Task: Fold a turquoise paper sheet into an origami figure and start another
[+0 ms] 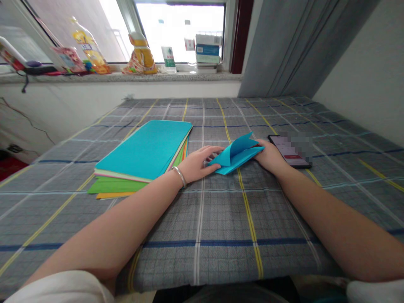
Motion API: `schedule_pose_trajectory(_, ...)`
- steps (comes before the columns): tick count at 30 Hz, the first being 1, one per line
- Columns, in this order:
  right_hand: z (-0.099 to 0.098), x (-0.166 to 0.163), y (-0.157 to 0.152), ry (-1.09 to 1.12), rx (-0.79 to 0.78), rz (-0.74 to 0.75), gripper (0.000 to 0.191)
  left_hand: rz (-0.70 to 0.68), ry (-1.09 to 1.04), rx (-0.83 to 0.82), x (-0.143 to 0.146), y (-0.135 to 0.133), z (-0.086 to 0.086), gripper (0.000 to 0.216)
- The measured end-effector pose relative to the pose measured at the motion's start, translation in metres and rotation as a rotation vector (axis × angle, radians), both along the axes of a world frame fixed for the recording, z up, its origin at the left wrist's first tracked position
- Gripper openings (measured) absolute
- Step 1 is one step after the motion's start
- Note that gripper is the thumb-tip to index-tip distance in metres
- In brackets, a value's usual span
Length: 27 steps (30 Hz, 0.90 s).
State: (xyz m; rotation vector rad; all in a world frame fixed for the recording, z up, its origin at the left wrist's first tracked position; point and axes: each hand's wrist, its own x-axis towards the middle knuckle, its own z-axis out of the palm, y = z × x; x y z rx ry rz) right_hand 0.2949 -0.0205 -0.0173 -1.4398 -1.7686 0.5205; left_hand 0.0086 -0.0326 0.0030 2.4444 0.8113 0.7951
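A folded sheet of blue paper (236, 155) is held between my two hands above the plaid cloth, with one flap standing up from its folded base. My left hand (202, 163) grips its left end, thumb in front and fingers behind; a silver bangle circles that wrist. At the right end, my right hand (267, 155) pinches the paper's corner, its fingertips partly hidden behind the sheet. Left of my left hand lies a stack of coloured paper (145, 147), blue on top, with green and orange sheets sticking out below.
A phone (292, 153) lies just beyond my right hand, its screen partly blurred. The plaid tablecloth (221, 219) covers the table. On the windowsill (104, 78) stand a drink bottle (88, 46), a yellow container (142, 54), a tube (168, 58) and stacked boxes (207, 50).
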Motion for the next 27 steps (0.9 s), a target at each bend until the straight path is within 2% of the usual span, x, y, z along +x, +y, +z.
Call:
schedule_pose_trajectory(3,-0.002,-0.001,0.002,0.078,0.010,0.020,0.016,0.017,0.129,0.080,0.002,-0.004,0.004,0.050)
schedule_pose_trajectory(7,0.000,-0.002,0.001,0.207,0.120,-0.055,0.030,0.121,0.175,0.093,0.003,-0.005,0.003,0.059)
schedule_pose_trajectory(11,0.022,0.000,-0.013,0.050,0.335,-0.100,0.021,0.275,0.206,0.073,0.005,-0.003,0.001,0.066)
schedule_pose_trajectory(15,0.048,-0.006,-0.035,-0.348,0.498,0.226,0.020,0.352,0.317,0.096,0.008,-0.004,0.001,0.072)
schedule_pose_trajectory(17,0.054,-0.012,-0.043,-0.532,0.458,0.392,0.017,0.371,0.323,0.083,0.009,-0.004,0.000,0.074)
schedule_pose_trajectory(19,0.054,-0.019,-0.048,-0.645,0.345,0.531,0.022,0.390,0.285,0.062,0.009,-0.003,-0.002,0.070)
schedule_pose_trajectory(22,0.045,-0.028,-0.050,-0.705,0.201,0.627,0.038,0.443,0.214,0.011,0.009,0.000,-0.004,0.054)
schedule_pose_trajectory(27,0.034,-0.037,-0.049,-0.692,0.177,0.717,0.068,0.500,0.060,-0.094,0.009,0.003,-0.003,0.034)
